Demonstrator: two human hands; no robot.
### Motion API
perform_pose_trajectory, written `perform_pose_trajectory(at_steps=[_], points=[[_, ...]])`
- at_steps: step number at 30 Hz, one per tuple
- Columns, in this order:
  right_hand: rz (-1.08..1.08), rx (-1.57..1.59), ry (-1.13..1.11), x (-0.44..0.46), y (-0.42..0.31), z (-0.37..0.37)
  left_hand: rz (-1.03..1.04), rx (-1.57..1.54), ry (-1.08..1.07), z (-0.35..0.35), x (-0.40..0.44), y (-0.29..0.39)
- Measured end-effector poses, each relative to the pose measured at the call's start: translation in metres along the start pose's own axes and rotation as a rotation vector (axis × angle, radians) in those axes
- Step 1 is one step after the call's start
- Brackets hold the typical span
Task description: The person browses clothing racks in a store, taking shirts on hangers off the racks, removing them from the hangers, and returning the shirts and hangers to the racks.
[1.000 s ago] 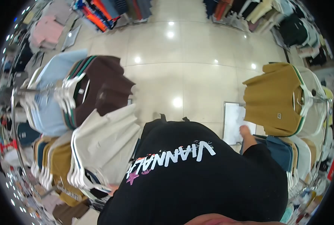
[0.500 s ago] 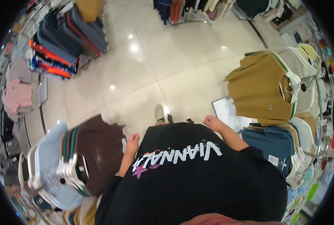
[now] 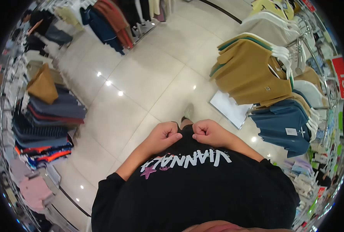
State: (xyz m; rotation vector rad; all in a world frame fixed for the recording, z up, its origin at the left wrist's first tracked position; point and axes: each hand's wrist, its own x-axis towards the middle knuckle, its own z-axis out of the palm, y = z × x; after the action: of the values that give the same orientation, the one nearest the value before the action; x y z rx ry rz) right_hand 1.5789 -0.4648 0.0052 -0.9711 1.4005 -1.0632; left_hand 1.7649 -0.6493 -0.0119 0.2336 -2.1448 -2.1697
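"VIANNAL" (its last letter unclear) stood on the black shirt (image 3: 203, 193); the red sign (image 3: 338, 69) apparently read "19".

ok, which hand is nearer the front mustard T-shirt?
Right. The front mustard T-shirt hangs ahead and rightward of the right hand; the left hand is farther away, left of that hand.

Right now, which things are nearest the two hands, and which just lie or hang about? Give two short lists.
At the hands: left hand, right hand, both curled, nothing visible held; black lettered T-shirt.

Round about: mustard T-shirt, blue shirt with white tag, pink top, red sign.
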Motion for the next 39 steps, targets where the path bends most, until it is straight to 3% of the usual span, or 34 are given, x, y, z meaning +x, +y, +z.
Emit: perform_pose_trajectory(at_steps=[7, 14, 19, 24, 37, 39], points=[[-0.100, -0.046, 0.058, 0.049, -0.001, -0.101, -0.012, 0.190, -0.203, -0.029, 0.143, 0.011], [-0.142, -0.118, 0.036, 0.100, -0.028, -0.230, 0.113, 0.337, -0.286, -0.036, 0.295, 0.041], [-0.043, -0.041, 0.050, 0.119, -0.035, -0.287, 0.109, 0.340, -0.307, -0.046, 0.368, 0.045], [-0.142, -0.072, 0.126, 0.151, -0.029, -0.334, 0.071, 0.373, -0.380, -0.071, 0.434, 0.047], [-0.014, -0.117, 0.373, 0.318, -0.098, -0.446, 0.236, 0.350, -0.547, -0.224, 0.636, 0.063], [-0.054, -0.312, 0.371, 0.350, -0.109, -0.464, 0.217, 0.369, -0.541, -0.250, 0.661, 0.058]])
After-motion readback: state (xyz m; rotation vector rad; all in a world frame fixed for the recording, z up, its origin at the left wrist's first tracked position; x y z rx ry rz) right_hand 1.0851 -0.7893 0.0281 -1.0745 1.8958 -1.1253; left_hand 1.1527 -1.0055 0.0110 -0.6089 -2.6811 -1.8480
